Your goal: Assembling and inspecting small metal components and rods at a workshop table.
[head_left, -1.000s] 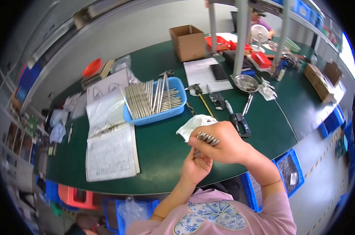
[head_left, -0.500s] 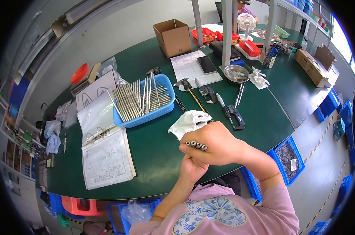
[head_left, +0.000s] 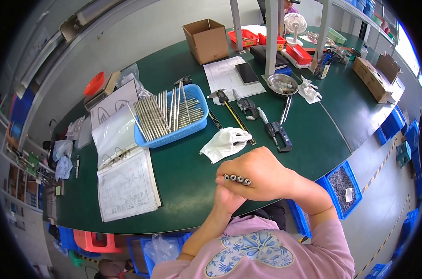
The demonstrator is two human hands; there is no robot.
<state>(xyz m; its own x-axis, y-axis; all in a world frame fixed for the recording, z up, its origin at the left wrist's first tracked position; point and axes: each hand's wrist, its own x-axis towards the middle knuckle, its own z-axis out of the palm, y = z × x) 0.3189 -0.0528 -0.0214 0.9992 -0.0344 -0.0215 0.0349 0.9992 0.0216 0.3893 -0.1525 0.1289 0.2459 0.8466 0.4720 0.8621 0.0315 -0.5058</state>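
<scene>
Close in front of me, my right hand (head_left: 262,173) is closed around several thin metal rods. Their round, hollow-looking ends (head_left: 237,179) show in a row between its thumb and fingers. Against the underside of the right fist lies my left hand (head_left: 228,200), its fingers hidden behind the right, so its grip does not show. A crumpled white cloth (head_left: 224,145) lies on the green table just beyond the hands. Farther left, a blue plastic basket (head_left: 177,138) holds many similar silvery rods (head_left: 151,118), some leaning on its rim.
Beyond the cloth lie a caliper (head_left: 232,111), two micrometers (head_left: 277,132) and a metal pan (head_left: 282,85) of small parts. An open binder with drawings (head_left: 127,188) is at left. Farther back are a cardboard box (head_left: 206,42) and a phone (head_left: 246,73). Blue crates (head_left: 355,204) stand at right.
The rod ends have shifted slightly right and down along with the right hand. Both hands stay together, and the right keeps its hold on the rods.
</scene>
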